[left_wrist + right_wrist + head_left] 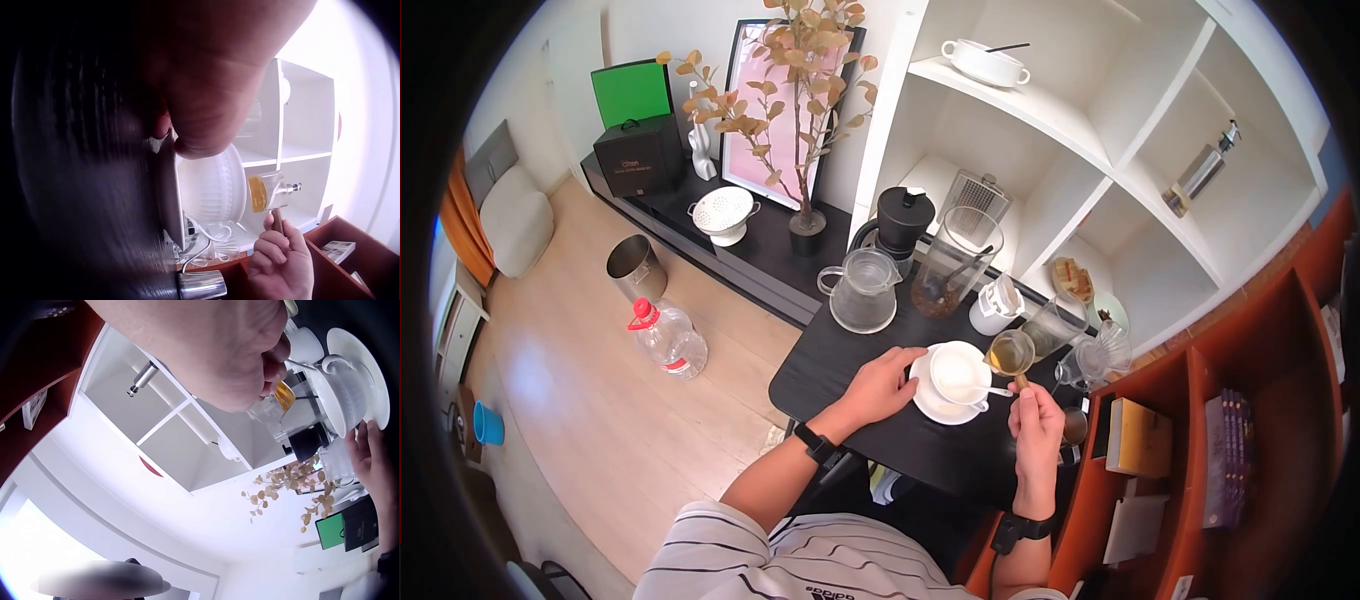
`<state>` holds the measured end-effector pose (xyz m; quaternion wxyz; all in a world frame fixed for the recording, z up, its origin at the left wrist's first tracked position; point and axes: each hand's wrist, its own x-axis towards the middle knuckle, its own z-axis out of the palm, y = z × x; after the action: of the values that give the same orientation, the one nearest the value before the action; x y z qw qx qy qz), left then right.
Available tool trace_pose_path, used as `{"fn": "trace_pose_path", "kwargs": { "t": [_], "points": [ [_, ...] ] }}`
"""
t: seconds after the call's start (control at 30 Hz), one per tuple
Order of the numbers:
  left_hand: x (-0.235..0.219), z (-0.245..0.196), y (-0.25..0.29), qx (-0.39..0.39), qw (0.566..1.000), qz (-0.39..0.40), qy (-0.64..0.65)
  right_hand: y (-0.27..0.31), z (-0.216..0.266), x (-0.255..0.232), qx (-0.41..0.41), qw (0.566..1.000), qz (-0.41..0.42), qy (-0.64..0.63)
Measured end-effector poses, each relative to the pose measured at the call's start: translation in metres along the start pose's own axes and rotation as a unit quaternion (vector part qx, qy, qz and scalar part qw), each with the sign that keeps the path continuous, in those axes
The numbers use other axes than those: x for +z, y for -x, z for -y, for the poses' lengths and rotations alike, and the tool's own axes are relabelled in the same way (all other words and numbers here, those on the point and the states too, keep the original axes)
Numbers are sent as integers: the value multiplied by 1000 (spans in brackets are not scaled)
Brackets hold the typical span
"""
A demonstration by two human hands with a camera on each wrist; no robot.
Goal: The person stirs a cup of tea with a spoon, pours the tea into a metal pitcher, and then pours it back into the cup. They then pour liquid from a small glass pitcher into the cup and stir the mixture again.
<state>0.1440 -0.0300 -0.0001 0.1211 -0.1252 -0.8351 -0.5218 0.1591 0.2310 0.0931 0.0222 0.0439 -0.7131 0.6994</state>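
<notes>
A white cup (958, 372) with a spoon (998, 391) in it stands on a white saucer (936, 405). The left hand (884, 386) pinches the saucer's left edge between thumb and fingers; the left wrist view shows this hand close above the saucer (167, 187). Just right of the cup, the right hand (1037, 425) grips the handle of a small glass vessel (1011, 352) holding yellow liquid. In the left wrist view the vessel (265, 191) is raised beside the cup (212, 184), apart from it. The right hand's fingers (272, 370) are curled round the handle.
Behind the cup stand a glass pitcher (864, 290), a grinder (903, 222), a tall glass (956, 262) and a white mug (997, 305). A glass dripper (1104, 352) is at the right, by a red-brown bookcase (1190, 400). A bottle (670, 338) stands on the floor.
</notes>
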Motion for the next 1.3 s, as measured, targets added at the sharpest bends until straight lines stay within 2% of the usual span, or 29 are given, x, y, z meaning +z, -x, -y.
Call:
{"fn": "trace_pose_path", "kwargs": {
  "t": [0.7,1.07,1.3],
  "points": [
    [6,11,-2,4,1000,-10,3,8,4,-13,-44,994,2,104],
    [6,13,-1,0,1000,-15,-3,18,1,-10,-106,962,-21,252],
    [5,12,0,1,1000,-19,5,26,9,1,-117,947,-31,299]
  ]
}}
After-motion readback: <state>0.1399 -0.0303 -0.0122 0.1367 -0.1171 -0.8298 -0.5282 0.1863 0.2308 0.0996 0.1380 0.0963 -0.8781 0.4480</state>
